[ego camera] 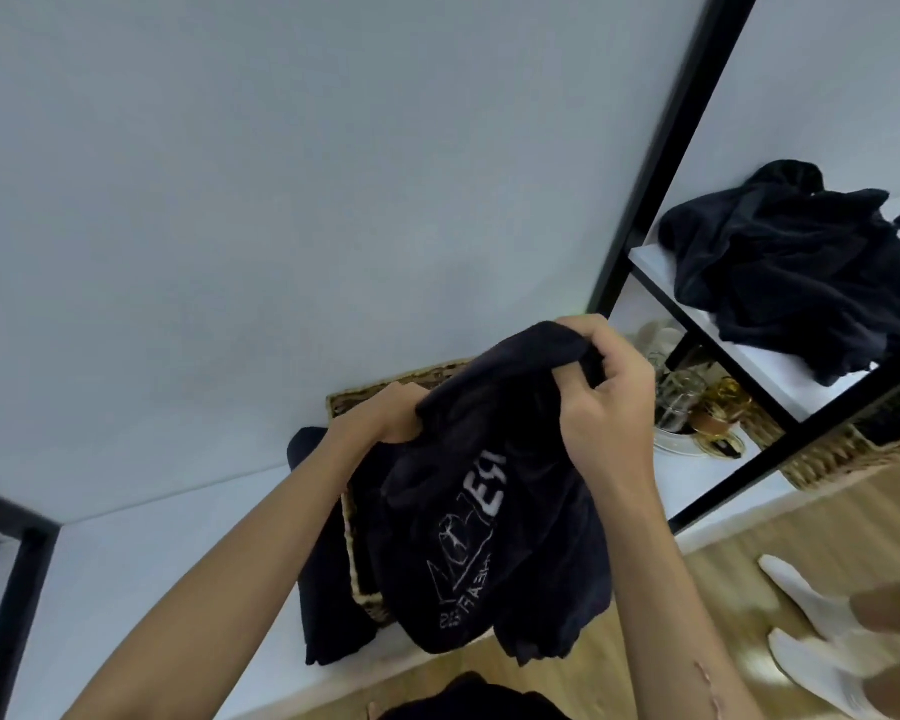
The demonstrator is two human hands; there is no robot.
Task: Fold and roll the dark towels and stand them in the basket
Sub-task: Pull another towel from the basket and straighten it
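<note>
Both hands, left hand (385, 415) and right hand (606, 392), clench the dark towel (468, 511) above the basket (357, 394).

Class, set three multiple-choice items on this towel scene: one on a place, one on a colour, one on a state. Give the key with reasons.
1. Where does the pile of unfolded towels lie?
A. on the white shelf
B. on the floor
C. in the basket

2. What colour is the print on the held towel?
A. red
B. white
C. yellow

3. How is the held towel kept?
A. lying flat
B. gripped by both hands
C. rolled in the basket

Key: 1 A, it rests on the shelf at right. 2 B, pale lettering shows. 3 B, left hand and right hand clutch it above the basket.
</note>
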